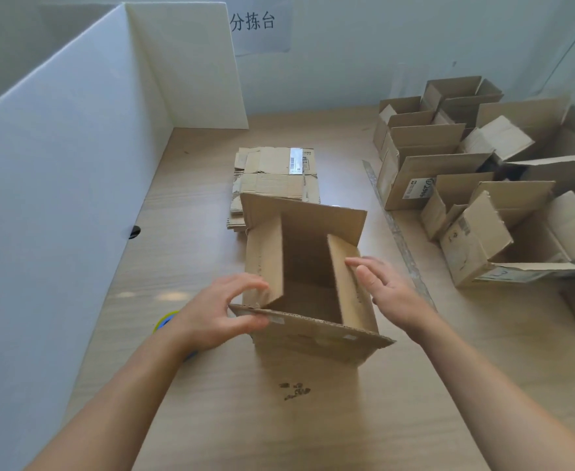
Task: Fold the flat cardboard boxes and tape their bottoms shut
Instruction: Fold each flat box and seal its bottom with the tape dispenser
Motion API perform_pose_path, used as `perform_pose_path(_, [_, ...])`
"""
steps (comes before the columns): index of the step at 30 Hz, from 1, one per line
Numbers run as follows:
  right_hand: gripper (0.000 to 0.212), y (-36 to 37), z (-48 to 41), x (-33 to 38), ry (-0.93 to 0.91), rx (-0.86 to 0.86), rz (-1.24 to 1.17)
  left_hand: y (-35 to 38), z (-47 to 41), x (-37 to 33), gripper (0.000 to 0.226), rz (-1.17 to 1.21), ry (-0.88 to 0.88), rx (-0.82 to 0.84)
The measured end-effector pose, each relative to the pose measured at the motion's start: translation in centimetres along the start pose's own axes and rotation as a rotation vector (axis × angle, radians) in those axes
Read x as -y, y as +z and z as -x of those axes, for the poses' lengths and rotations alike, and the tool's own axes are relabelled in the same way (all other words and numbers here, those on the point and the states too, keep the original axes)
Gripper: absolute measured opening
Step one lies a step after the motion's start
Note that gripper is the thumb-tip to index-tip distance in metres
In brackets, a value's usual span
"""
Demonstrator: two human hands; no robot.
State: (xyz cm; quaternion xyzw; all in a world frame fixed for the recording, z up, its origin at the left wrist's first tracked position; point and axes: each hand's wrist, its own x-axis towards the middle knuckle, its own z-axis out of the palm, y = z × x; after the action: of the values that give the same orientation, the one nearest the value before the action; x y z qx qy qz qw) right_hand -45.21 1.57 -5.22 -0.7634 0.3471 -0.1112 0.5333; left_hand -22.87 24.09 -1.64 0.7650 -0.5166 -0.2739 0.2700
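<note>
An opened-up brown cardboard box [313, 338] stands on the wooden table [279, 419] in front of me, its four flaps raised. My left hand [218, 314] pinches the near flap at its left corner, thumb under and fingers curled over the left side flap. My right hand [386, 287] presses flat, fingers straight, against the outside of the right side flap. A stack of flat cardboard boxes [274, 185] lies just behind the box. A blue and yellow tape dispenser [164, 321] peeks out from under my left wrist, mostly hidden.
Several assembled open boxes [483, 185] crowd the right side of the table. A metal ruler [398, 232] lies diagonally between them and the box. A white partition board [58, 198] walls the left side. A paper sign [255, 25] hangs on the back wall.
</note>
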Motion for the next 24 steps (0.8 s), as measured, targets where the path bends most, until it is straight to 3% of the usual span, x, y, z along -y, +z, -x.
perform_pose_path(3, [0.032,0.6,-0.9,-1.1,0.025,0.051,0.175,0.0,-0.5,0.2,0.046,0.040,-0.062,0.103])
perform_pose_path(6, [0.021,1.0,-1.9,-1.7,0.066,-0.003,0.269,0.8,-0.6,0.9,0.044,0.310,-0.196,-0.003])
perform_pose_path(8, [0.022,0.9,-2.3,-1.5,0.093,-0.065,0.052,2.2,-1.0,1.3,0.054,0.406,-0.264,-0.204])
perform_pose_path(10, [0.034,0.5,-2.5,-0.8,0.099,-0.145,-0.258,4.0,-1.5,1.7,0.063,0.349,-0.308,-0.351])
perform_pose_path(12, [0.050,0.0,-2.9,0.1,0.089,-0.179,-0.482,5.6,-1.9,1.9,0.069,0.353,-0.367,-0.374])
perform_pose_path(14, [0.060,-0.5,-3.8,0.7,0.086,-0.131,-0.559,6.9,-2.0,2.0,0.074,0.415,-0.391,-0.355])
perform_pose_path(19, [0.057,-0.3,-4.8,1.1,0.127,-0.027,-0.402,7.9,-2.4,2.0,0.073,0.472,-0.430,-0.416])
perform_pose_path(22, [0.022,1.0,-4.0,-0.5,0.045,-0.062,-0.103,8.1,-2.7,1.5,0.065,0.508,-0.463,-0.428])
perform_pose_path(23, [0.024,1.3,-3.6,-1.2,-0.012,-0.051,0.034,8.3,-2.6,1.2,0.064,0.529,-0.459,-0.424])
perform_pose_path(24, [0.039,1.5,-3.2,-1.9,-0.053,-0.042,0.122,8.4,-2.6,0.9,0.064,0.540,-0.445,-0.415])
